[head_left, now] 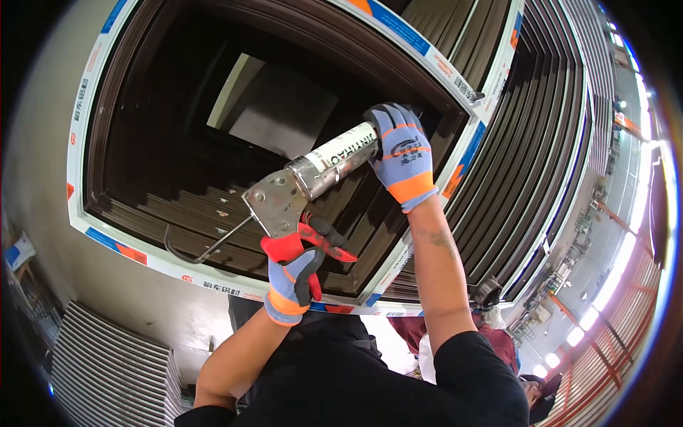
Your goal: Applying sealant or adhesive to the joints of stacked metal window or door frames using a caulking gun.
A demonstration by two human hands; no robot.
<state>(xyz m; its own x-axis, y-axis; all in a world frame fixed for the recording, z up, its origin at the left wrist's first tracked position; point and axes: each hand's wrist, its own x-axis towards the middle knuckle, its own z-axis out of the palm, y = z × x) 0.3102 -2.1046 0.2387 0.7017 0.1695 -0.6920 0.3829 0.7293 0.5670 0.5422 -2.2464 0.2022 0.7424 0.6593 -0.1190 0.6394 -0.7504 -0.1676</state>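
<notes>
While both forearms rise from the lower edge of the head view, the left hand (293, 279) sits low and near, its gloved fingers clenched round the red trigger and handle (302, 245) of a caulking gun (306, 186). That wrist is bent slightly, the bare forearm slanting down to the left toward a black sleeve. The right hand (400, 151) reaches farther and higher, arm nearly straight, the elbow close to the black shirt (370, 377). Its fingers wrap the far end of the sealant tube (341, 155), grasping it where the tube meets the frame; the nozzle is hidden under the glove. Both gloves are grey-blue with orange cuffs and orange lines.

The gun lies tilted, handle near and left, tube pointing far and right. Its metal plate is bare steel, and a thin hooked rod (206, 249) trails out to the left. The tube is silver at the near end and white farther on, with dark lettering along it.

A dark brown door frame (213, 213) fills the middle. White protective tape (85, 128) edged with blue, orange and red patches runs along its left, near and right sides, printed with small marks. To the right, more dark frames (541, 142) stand stacked edgewise. At lower left lies a pile of pale grey ribbed profiles (107, 370).
</notes>
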